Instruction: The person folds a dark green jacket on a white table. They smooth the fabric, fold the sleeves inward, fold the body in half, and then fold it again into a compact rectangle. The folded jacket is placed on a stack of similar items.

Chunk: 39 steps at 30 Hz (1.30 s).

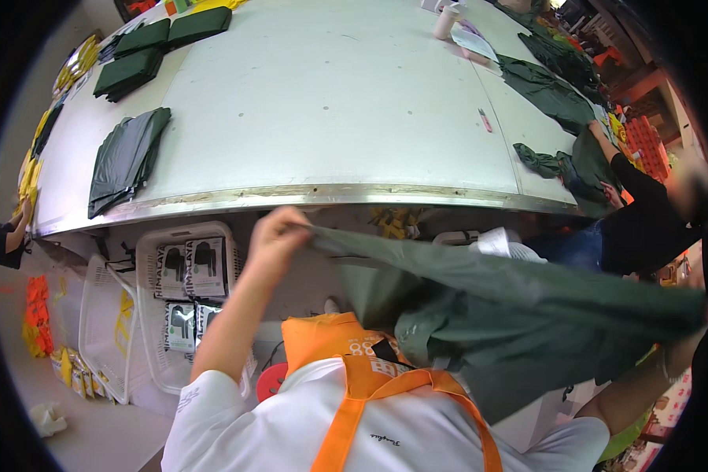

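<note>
A dark green garment (480, 299) of thin, slightly shiny fabric stretches sideways in front of my body, below the table's near edge. My left hand (282, 236) is closed on its left corner, fingers pinched together. At the far right, my right hand (688, 350) grips the other end, its fingers mostly covered by the fabric. The top edge between the hands is pulled fairly straight, and the rest hangs in loose folds over my orange apron (322, 342). Whether it is a jacket or trousers cannot be made out.
A white table (307, 102) bears a folded dark green stack (130, 161), more folded bundles (130, 72), a red cutter (485, 120) and a white bottle (445, 22). White baskets (145, 315) with packaged goods stand lower left. A co-worker (645, 197) at right handles green fabric; another person (8, 240) is far left.
</note>
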Available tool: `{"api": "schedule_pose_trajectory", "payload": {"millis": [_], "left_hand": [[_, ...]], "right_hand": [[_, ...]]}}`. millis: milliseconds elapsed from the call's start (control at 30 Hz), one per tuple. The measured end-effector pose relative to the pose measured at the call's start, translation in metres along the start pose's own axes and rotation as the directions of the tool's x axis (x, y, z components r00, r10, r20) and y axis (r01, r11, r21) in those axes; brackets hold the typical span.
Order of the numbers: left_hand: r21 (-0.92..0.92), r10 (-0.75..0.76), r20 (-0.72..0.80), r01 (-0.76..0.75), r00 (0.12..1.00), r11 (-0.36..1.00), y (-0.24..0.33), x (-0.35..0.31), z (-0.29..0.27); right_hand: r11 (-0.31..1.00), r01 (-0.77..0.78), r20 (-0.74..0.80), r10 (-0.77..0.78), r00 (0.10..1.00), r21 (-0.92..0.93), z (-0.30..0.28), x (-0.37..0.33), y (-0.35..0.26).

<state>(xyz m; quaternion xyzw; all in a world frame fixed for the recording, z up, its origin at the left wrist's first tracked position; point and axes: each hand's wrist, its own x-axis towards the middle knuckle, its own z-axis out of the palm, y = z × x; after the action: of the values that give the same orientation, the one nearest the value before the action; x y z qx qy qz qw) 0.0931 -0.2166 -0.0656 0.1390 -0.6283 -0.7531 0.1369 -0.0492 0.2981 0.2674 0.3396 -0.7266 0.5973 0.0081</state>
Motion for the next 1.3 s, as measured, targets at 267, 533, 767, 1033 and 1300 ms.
{"api": "schedule_pose_trajectory", "payload": {"millis": [267, 533, 767, 1033, 1300], "left_hand": [[0.462, 0.716, 0.266, -0.737, 0.645, 0.493, 0.244, -0.017, -0.063], [0.995, 0.928, 0.1, -0.027, 0.359, -0.097, 0.249, 0.226, -0.034], [0.971, 0.679, -0.062, 0.201, 0.732, -0.129, 0.106, 0.414, -0.086], [0.951, 0.322, -0.233, 0.284, 0.918, -0.123, -0.035, 0.492, -0.114], [0.972, 0.228, -0.215, 0.232, 0.95, -0.05, -0.124, 0.517, -0.147]], "right_hand": [[0.875, 0.176, 0.257, -0.062, 0.964, -0.452, -0.043, 0.103, 0.087], [0.546, 0.02, -0.133, -0.24, 0.962, -0.838, 0.08, 0.295, 0.277], [0.684, -0.139, -0.018, 0.182, 0.983, -0.717, 0.213, 0.42, 0.484], [0.434, -0.172, 0.055, 0.464, 0.884, -0.884, 0.272, 0.426, 0.618], [0.294, -0.187, -0.031, 0.464, 0.885, -0.937, 0.299, 0.415, 0.648]]}}
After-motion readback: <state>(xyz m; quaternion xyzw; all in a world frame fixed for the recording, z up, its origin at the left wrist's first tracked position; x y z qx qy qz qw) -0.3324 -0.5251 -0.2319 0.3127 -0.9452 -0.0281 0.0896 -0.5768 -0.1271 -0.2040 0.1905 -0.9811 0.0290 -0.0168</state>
